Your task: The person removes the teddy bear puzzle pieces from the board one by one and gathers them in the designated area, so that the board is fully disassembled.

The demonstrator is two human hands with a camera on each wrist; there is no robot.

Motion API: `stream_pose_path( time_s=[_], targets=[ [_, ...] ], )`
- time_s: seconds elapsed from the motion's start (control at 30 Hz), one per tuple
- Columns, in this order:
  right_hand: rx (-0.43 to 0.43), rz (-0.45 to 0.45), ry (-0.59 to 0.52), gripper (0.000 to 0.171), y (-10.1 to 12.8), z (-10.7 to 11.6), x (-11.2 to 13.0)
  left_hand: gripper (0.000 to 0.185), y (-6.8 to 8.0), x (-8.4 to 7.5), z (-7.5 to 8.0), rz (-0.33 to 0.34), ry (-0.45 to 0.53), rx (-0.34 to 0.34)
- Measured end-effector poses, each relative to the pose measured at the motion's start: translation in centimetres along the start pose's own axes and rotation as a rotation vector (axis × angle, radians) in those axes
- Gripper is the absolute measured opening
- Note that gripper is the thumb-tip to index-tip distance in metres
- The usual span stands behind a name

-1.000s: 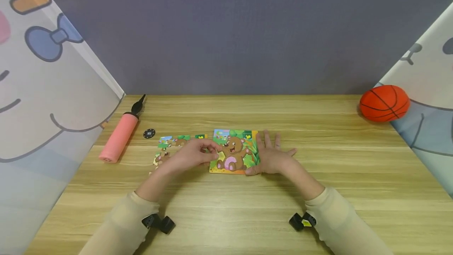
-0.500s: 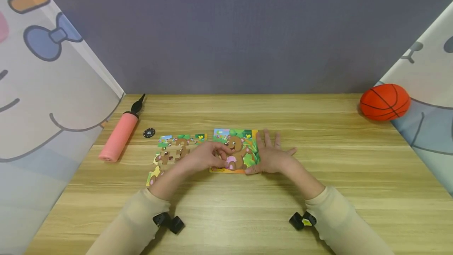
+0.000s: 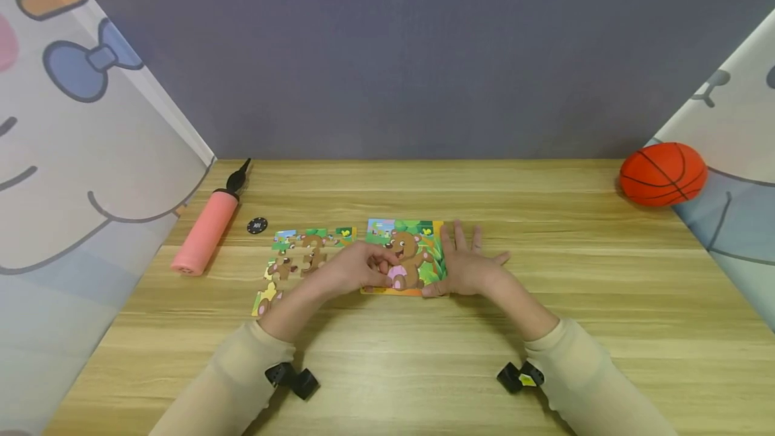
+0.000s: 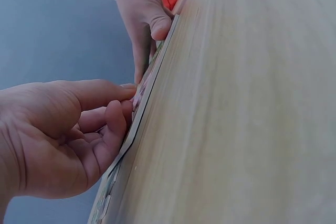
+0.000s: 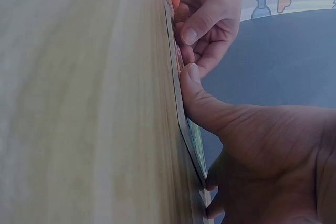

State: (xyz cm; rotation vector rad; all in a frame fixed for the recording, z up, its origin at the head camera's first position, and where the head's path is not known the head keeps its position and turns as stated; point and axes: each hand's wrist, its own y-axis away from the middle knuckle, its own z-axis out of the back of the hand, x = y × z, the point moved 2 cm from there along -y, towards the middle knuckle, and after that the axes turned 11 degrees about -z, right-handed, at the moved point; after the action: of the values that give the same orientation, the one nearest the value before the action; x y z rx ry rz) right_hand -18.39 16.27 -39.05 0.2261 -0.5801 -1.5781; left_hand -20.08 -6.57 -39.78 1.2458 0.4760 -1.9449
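A jigsaw puzzle board (image 3: 412, 261) with a brown bear lies on the table. My left hand (image 3: 357, 266) is over its left part, with fingers curled and thumb and fingertips close together right at the picture. In the left wrist view, the left thumb tip meets the pink part of the board (image 4: 157, 64). I cannot tell whether a piece is between these fingertips. With fingers spread, my right hand (image 3: 469, 269) rests along the board's right edge, thumb (image 5: 193, 80) on its near rim. Several loose puzzle pieces (image 3: 281, 266) lie to the left, partly hidden by my left forearm.
A pink hand pump (image 3: 208, 234) with a black nozzle lies at the left. Beside it is a round black chip (image 3: 257, 225). A red toy basketball (image 3: 664, 175) sits at the far right corner. A grey wall (image 3: 412, 52) stands behind the wooden table (image 3: 387, 369).
My left hand has moved right from the board's left edge onto the picture, uncovering more loose pieces. It has barely moved in the last half second. My right hand stays in place.
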Motion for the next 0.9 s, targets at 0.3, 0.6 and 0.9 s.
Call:
stream_pose_path(
  time_s=[0.3,0.6,0.9],
  targets=[
    [-0.001,0.001,-0.006,0.135,0.1,0.11,0.0,0.026,0.09,0.06,-0.04,0.004,0.112,-0.052],
    [-0.003,-0.002,-0.008,0.135,0.19,0.11,-0.02,0.015,0.07,0.0,-0.34,0.052,0.205,-0.11],
    [-0.002,-0.006,-0.001,0.134,0.16,0.05,0.01,0.017,0.7,0.25,0.01,0.043,0.28,-0.182]
  ],
)
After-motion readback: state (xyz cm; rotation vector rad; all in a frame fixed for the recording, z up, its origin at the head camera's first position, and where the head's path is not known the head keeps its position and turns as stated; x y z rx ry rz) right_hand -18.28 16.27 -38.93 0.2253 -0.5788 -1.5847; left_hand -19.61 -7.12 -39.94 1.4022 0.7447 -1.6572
